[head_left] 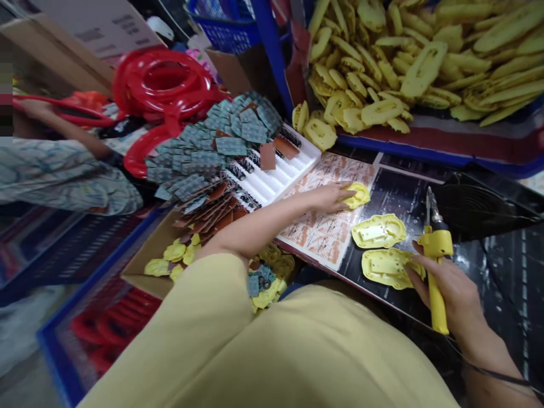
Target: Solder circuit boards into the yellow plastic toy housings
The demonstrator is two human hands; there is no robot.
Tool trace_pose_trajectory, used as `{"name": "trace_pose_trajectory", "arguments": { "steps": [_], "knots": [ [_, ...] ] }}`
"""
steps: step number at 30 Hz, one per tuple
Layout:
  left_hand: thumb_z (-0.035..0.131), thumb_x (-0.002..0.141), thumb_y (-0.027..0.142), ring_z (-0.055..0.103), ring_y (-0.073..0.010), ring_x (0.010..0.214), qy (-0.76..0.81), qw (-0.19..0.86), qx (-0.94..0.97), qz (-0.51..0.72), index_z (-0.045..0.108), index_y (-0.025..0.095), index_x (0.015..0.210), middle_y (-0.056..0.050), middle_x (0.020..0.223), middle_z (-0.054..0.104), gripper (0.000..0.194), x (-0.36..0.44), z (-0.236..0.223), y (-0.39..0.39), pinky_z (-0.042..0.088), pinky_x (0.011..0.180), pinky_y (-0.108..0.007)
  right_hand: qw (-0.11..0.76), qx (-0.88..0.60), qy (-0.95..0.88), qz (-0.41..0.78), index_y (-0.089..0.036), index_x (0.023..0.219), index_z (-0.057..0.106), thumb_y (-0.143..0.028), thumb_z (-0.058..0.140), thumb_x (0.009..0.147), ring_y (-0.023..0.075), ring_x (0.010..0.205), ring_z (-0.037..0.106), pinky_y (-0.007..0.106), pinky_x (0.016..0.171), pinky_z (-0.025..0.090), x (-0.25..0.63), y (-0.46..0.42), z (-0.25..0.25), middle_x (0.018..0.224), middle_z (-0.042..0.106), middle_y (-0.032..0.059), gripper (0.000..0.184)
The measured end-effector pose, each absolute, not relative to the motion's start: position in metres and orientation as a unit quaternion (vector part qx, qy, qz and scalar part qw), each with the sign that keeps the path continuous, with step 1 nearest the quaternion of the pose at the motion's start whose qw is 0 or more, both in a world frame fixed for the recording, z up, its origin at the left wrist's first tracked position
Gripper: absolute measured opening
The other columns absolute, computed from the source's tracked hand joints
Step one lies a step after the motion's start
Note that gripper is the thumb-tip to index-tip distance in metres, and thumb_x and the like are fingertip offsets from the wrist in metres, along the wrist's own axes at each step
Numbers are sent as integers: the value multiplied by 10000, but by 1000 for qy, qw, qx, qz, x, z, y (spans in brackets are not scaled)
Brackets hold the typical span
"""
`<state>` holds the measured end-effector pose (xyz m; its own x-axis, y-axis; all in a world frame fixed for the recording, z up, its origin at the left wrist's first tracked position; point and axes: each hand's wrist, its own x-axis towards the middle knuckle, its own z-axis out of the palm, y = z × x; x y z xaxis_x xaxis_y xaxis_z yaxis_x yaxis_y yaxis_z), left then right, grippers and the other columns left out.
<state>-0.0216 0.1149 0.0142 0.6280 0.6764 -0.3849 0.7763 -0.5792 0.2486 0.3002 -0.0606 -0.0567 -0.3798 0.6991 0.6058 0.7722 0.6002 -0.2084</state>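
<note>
Clothing [63, 175] and a blurred forearm of another person are seen at far left, beside red plastic rings [165, 79]. Yellow parts [176, 249] are held in a cardboard box [148, 243]; above it, a white foam tray [276, 184] is partly covered by heaped circuit boards [232, 127]. A small yellow piece [359, 195] is touched at its left side by the left hand [329, 198], at the edge of a patterned sheet [318, 232]; the fingers are held close together, but whether they are clamped cannot be told. The step in hand is judged to be the placing or taking up of this piece; a steady hold seems called for. Just beside it, an upper shell [378, 231] and a lower shell [385, 269] are laid, inner sides up, on the dark tabletop [397, 195]. A yellow tool [436, 294], apparently for soldering, is gripped by the right hand [453, 283], fingers wrapped on its handle. Free movement of its metal tip may be hindered by the black fan-like object [480, 204] nearby and the loaded blue crate [450, 148] beyond.
</note>
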Motion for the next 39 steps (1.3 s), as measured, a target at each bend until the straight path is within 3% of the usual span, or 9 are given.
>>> {"name": "trace_pose_trajectory", "arguments": {
  "steps": [4, 8, 10, 12, 17, 21, 29, 34, 39],
  "knots": [
    [508, 1169, 383, 427, -252, 1722, 380, 216, 893, -103, 449, 238, 1777, -122, 1914, 278, 628, 11, 25, 136, 377, 1383, -355, 354, -427, -827, -93, -257, 1527, 649, -179, 748, 1038, 195, 819, 803, 296, 801, 646, 299, -59, -52, 1191, 847, 55, 505],
    [663, 1074, 378, 431, -376, 1702, 565, 96, 820, -4, 457, 256, 1775, -145, 1849, 433, 740, -3, 37, 186, 317, 1421, -570, 362, -413, -823, -146, -256, 1606, 585, -106, 754, 1024, 174, 769, 804, 266, 746, 627, 296, -55, -48, 1220, 859, 74, 624],
    [753, 999, 352, 336, -446, 1738, 643, 50, 764, 11, 402, 230, 1802, -187, 1853, 409, 884, -16, 39, 216, 243, 1431, -666, 364, -416, -817, -164, -248, 1637, 558, -88, 741, 1033, 165, 743, 797, 259, 709, 608, 295, -53, -47, 1200, 862, 86, 651],
    [777, 956, 325, 296, -492, 1744, 682, 44, 730, -3, 388, 206, 1807, -213, 1868, 364, 943, -25, 38, 242, 316, 1391, -697, 369, -421, -812, -164, -259, 1667, 534, -76, 733, 1034, 153, 715, 785, 251, 694, 603, 296, -52, -48, 1182, 865, 77, 688],
    [606, 990, 214, 566, -361, 1599, 630, 82, 772, 38, 537, 193, 1715, -166, 1748, 561, 729, -25, 38, 263, 494, 1299, -442, 389, -435, -805, -108, -286, 1646, 579, -64, 722, 1022, 158, 758, 799, 244, 730, 625, 300, -56, -58, 1119, 870, 23, 677],
    [406, 1038, 163, 672, -307, 1465, 575, 120, 778, 223, 662, 80, 1529, -192, 1519, 734, 560, -22, 34, 244, 499, 1290, -427, 381, -442, -807, -89, -279, 1520, 684, -66, 759, 996, 133, 698, 763, 232, 691, 615, 305, -58, -65, 1118, 870, 18, 572],
    [461, 1018, 218, 806, -235, 1197, 579, 485, 518, 402, 511, 220, 1540, -111, 1451, 766, 525, -28, 1, 199, 705, 980, -389, 376, -453, -803, -91, -285, 1443, 737, -111, 798, 983, 148, 785, 804, 234, 755, 651, 307, -63, -69, 1232, 858, 49, 496],
    [576, 974, 263, 825, -271, 1134, 586, 501, 538, 341, 683, 166, 1389, -120, 1244, 834, 439, -27, 2, 207, 696, 1004, -433, 362, -428, -821, -104, -298, 1512, 677, -159, 759, 1008, 200, 911, 841, 271, 767, 674, 310, -61, -82, 1257, 851, 64, 529],
    [527, 956, 137, 745, -311, 1352, 585, 329, 691, 270, 817, 112, 1260, -154, 1380, 820, 421, 0, 9, 245, 524, 1272, -458, 362, -433, -818, -108, -268, 1388, 736, -114, 772, 982, 197, 911, 837, 265, 768, 663, 309, -60, -79, 1271, 847, 76, 436]
  ]
}}
